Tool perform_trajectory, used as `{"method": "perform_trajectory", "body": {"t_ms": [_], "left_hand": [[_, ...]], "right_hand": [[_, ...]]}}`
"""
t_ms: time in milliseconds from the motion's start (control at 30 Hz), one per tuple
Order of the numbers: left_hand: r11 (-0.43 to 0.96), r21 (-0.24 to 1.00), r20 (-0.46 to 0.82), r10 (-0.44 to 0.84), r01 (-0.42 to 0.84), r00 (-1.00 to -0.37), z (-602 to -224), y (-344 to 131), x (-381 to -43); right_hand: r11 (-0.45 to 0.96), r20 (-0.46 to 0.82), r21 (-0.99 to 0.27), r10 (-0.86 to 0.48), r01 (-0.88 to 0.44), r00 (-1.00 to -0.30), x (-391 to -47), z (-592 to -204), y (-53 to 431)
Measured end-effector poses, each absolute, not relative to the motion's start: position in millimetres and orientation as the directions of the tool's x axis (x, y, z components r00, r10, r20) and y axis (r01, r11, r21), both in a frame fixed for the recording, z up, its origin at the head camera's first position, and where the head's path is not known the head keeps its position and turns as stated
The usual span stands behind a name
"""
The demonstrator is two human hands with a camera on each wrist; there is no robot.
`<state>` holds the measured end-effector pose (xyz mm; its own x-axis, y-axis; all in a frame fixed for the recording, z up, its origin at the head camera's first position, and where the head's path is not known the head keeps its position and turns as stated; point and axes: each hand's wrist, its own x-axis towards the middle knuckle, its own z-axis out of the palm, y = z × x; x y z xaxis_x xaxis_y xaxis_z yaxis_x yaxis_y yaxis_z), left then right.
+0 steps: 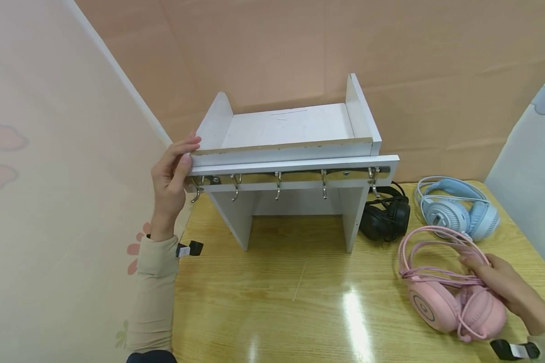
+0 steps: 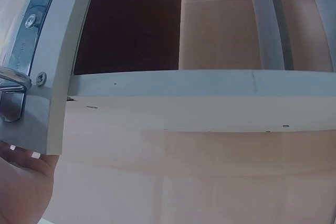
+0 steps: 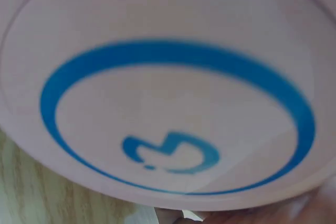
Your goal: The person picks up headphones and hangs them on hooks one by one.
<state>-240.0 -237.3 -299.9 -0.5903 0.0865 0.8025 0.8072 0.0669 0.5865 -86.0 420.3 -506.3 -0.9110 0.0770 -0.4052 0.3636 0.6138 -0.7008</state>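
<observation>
Pink plastic, smooth and rounded, makes up the pink headphones that lie at the right of the wooden table, their oval ear cups side by side and a thin pink cord looped round the arched band. The right hand rests over them from the right, its fingers curled round the band and the cord just above the cups; in the right wrist view one cup fills the frame, pale pink with a blue ring and a blue mark printed on it. The table top is glossy yellow wood with a straight grain, and it catches bright reflections. At its back stands a white shelf of painted board, flat panels with raw chipped edges, shaped as a shallow open tray on two legs; the tray holds nothing. Along its front rail runs a row of small curved metal hooks, all bare. The left hand grips the left end of that rail, thumb under and fingers over the top edge; the left wrist view shows the palm below the rail's end beside a metal hook. Black headphones lie just beside the shelf's right leg, and blue headphones lie near them, behind the pink pair.
</observation>
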Motion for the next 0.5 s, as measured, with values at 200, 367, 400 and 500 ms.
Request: {"method": "perform_trajectory", "body": {"t_ms": [200, 367, 400, 500], "left_hand": [[0.078, 0.584, 0.804, 0.081, 0.808, -0.589, -300, -237, -240], [0.081, 0.581, 0.806, 0.082, 0.810, -0.587, -300, -237, -240], [0.081, 0.581, 0.806, 0.083, 0.810, -0.586, -300, -237, -240], [0.083, 0.580, 0.806, 0.083, 0.810, -0.586, -301, -238, -241]], "right_hand": [[0.590, -0.405, -0.715, 0.090, 0.376, -0.910, -86, -502, 416], [0.553, -0.392, -0.738, 0.114, 0.386, -0.913, -83, -499, 411], [0.544, -0.389, -0.743, 0.121, 0.389, -0.913, -83, -498, 410], [0.526, -0.382, -0.753, 0.139, 0.395, -0.914, -82, -497, 408]]}}
